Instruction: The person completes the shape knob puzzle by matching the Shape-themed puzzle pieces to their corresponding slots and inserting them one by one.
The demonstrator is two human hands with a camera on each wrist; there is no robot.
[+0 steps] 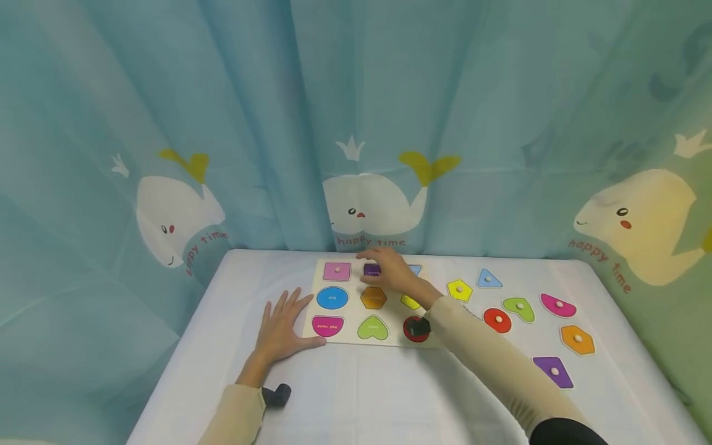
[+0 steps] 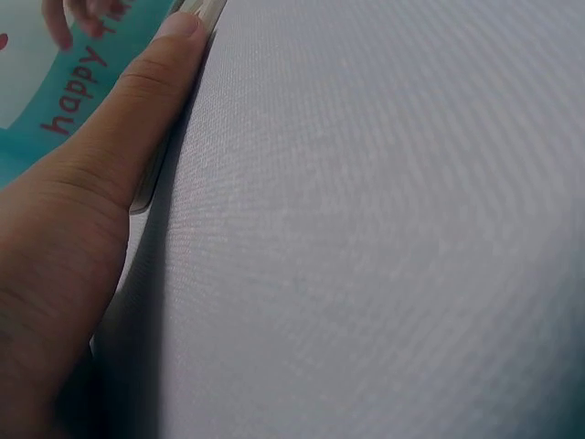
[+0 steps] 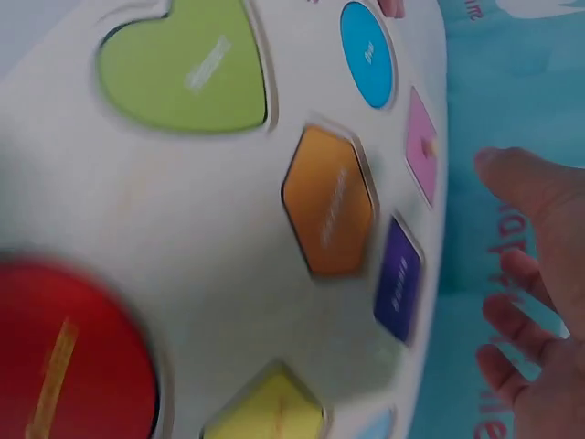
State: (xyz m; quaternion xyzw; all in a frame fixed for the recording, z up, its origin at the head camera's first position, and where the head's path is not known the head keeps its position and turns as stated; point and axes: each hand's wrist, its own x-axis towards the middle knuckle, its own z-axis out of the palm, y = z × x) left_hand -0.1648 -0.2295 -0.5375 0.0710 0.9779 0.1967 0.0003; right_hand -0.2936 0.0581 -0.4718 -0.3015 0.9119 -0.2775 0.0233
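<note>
A white shape-puzzle board (image 1: 347,307) lies at the back of the table, its printed recesses coloured. The pink square piece (image 1: 337,271) with its knob sits in the top left slot. My left hand (image 1: 283,330) rests spread at the board's left side, its thumb along the front edge. Over the back row, my right hand (image 1: 391,272) hovers with loosely bent fingers and nothing between them. Beneath and beside it are the purple trapezoid recess (image 3: 398,280) and the orange hexagon recess (image 3: 329,201). The right hand and sleeve partly cover the board's right column.
Loose knobbed pieces lie right of the board: yellow pentagon (image 1: 459,290), blue triangle (image 1: 489,279), red circle (image 1: 497,320), green heart (image 1: 520,309), pink half round (image 1: 558,305), orange hexagon (image 1: 578,339) and purple trapezoid (image 1: 553,372). A whale-print curtain (image 1: 256,123) hangs behind the table.
</note>
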